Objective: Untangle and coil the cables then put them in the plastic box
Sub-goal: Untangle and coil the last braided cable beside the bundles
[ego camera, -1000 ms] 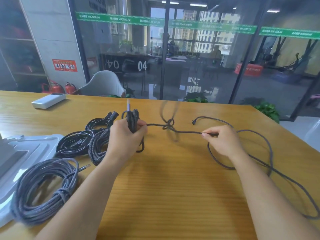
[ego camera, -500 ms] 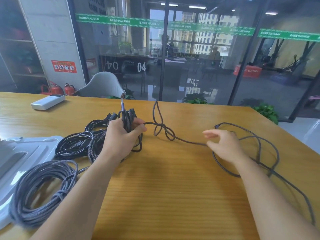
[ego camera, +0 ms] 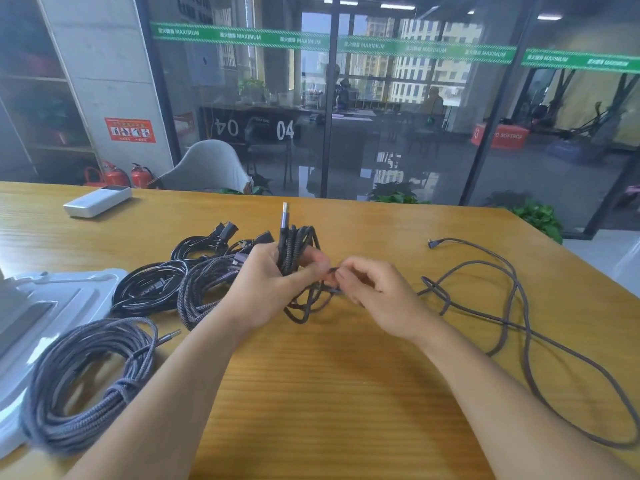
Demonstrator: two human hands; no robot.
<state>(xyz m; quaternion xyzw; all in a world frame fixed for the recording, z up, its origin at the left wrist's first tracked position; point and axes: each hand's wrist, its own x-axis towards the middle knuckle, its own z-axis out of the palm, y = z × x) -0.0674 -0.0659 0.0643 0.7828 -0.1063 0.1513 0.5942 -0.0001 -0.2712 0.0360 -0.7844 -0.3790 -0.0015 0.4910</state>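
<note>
My left hand (ego camera: 273, 282) grips a bundle of loops of a dark braided cable (ego camera: 298, 247), its metal USB plug sticking up above the fist. My right hand (ego camera: 377, 292) pinches the same cable right beside the left thumb. The loose rest of this cable (ego camera: 512, 299) trails in wide loops over the table to the right, ending in a small plug (ego camera: 431, 243). A coiled grey braided cable (ego camera: 83, 379) lies at the near left, partly on the white plastic box lid (ego camera: 41, 306). Two more coils, a black one (ego camera: 149, 292) and a braided one (ego camera: 204, 289), lie behind my left forearm.
A white power bank (ego camera: 98, 200) lies at the far left of the wooden table (ego camera: 329, 393). A grey chair (ego camera: 207, 168) stands behind the far edge, in front of a glass wall. The table's right edge runs diagonally at the far right.
My right hand has let go of the cable out on the right, moved left to my left hand and now pinches the cable there. The knot-like loop has been drawn in.
</note>
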